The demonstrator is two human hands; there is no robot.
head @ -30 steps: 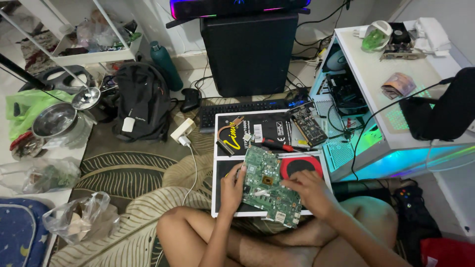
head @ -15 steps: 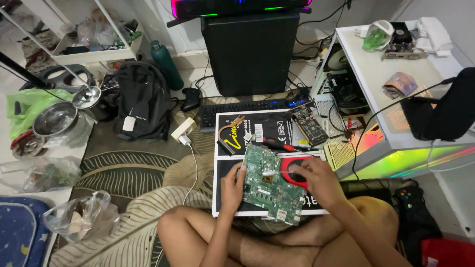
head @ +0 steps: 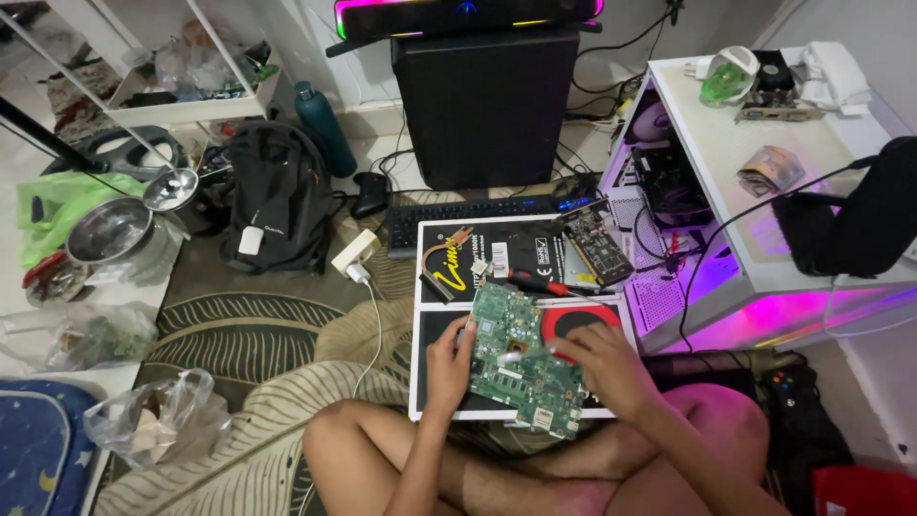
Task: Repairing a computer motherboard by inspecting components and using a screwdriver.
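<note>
While the left hand (head: 447, 361) pinches its edge and the right hand (head: 609, 368) rests fingers on top, the green rectangular circuit board (head: 521, 358) looks stiff, light, fragile, best held by its edges.

circuit board (head: 521, 358): right part hidden under right hand (head: 611, 368) | chip markings too small | red bag (head: 860, 492): cut off by edge
</note>
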